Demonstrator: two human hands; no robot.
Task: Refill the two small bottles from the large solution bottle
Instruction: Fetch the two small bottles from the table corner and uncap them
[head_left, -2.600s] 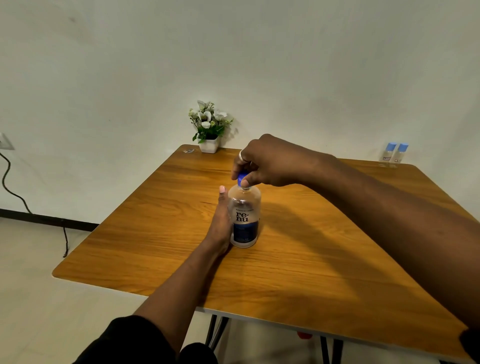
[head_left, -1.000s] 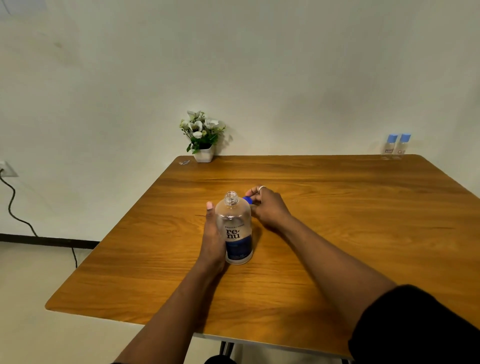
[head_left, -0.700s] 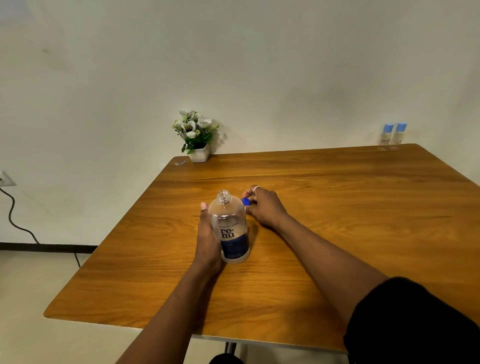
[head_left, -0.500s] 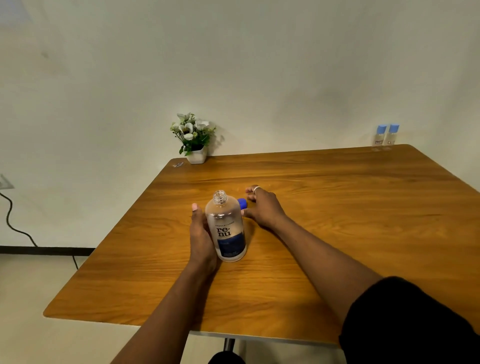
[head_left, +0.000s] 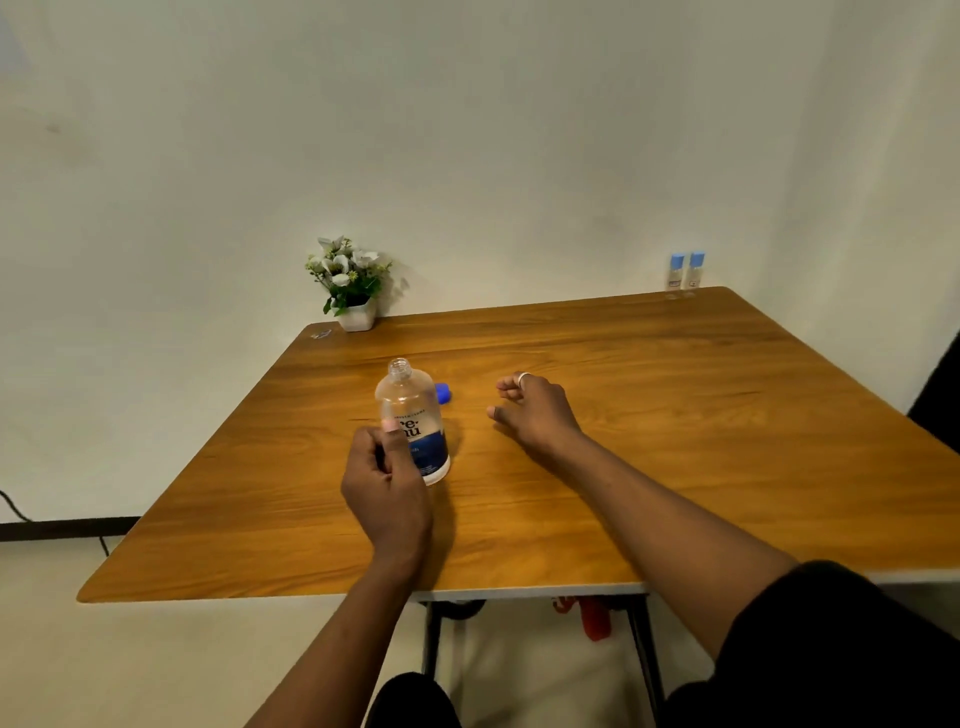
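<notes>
The large clear solution bottle (head_left: 413, 421) stands upright and uncapped near the middle-left of the wooden table (head_left: 675, 415). Its blue cap (head_left: 443, 393) lies on the table just behind and to the right of it. My left hand (head_left: 384, 483) grips the bottle's lower near side, thumb across the label. My right hand (head_left: 530, 410) rests on the table to the right of the bottle, fingers loosely curled and holding nothing. Two small bottles with light blue caps (head_left: 684, 271) stand side by side at the far right edge, against the wall.
A small white pot of flowers (head_left: 356, 306) stands at the far left corner, with a tiny scrap (head_left: 321, 334) beside it. A red object (head_left: 592, 618) lies under the table. Something dark (head_left: 940, 395) shows at the right edge.
My right hand took the blue cap off, set it on the table behind the bottle, let go and moved right. My left hand slid lower and nearer on the bottle.
</notes>
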